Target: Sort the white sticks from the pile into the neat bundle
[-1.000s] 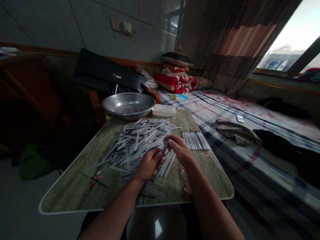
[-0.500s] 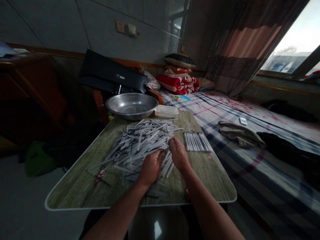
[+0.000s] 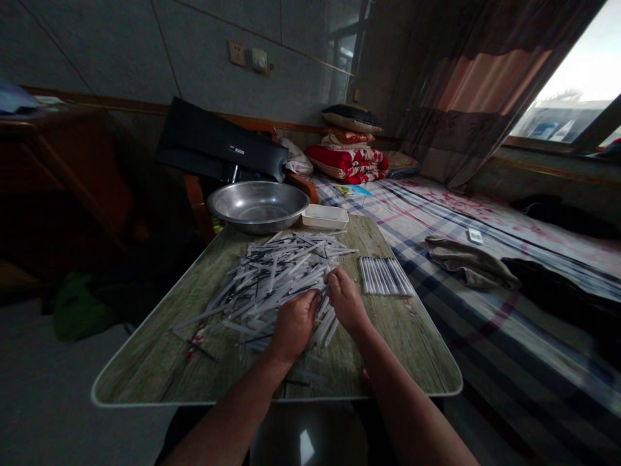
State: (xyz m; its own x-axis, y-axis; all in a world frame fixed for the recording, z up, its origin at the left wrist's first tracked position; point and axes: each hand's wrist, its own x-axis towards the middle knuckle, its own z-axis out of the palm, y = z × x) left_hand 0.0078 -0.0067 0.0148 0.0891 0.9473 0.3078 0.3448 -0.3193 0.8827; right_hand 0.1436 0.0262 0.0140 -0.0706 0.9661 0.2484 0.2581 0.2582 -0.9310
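Observation:
A heap of slender white and dark pen-like tubes [image 3: 286, 272] covers the middle of the small wooden-topped table [image 3: 145, 369]. Over the heap's near right side, my left hand [image 3: 295, 321] and my right hand [image 3: 345, 298] meet, fingers pinched. Between their fingertips runs a thin pen-like tube [image 3: 323, 290], mostly hidden by the fingers. To the right of my right hand lies a neat row of white tubes with dark far ends [image 3: 384, 276], side by side. A loose dark thin stick [image 3: 202, 351] rests at the near left.
At the table's far edge stand a wide metal basin [image 3: 259, 206] and a shallow white tray [image 3: 325, 217]. A black monitor [image 3: 220, 142] leans behind them. Along the right runs a bed with a checked sheet [image 3: 412, 239], holding folded bedding [image 3: 347, 162] and a grey cloth [image 3: 468, 262].
Both hands stay closed together over the heap, with only a slight shift of the fingers. The whole view has moved slightly.

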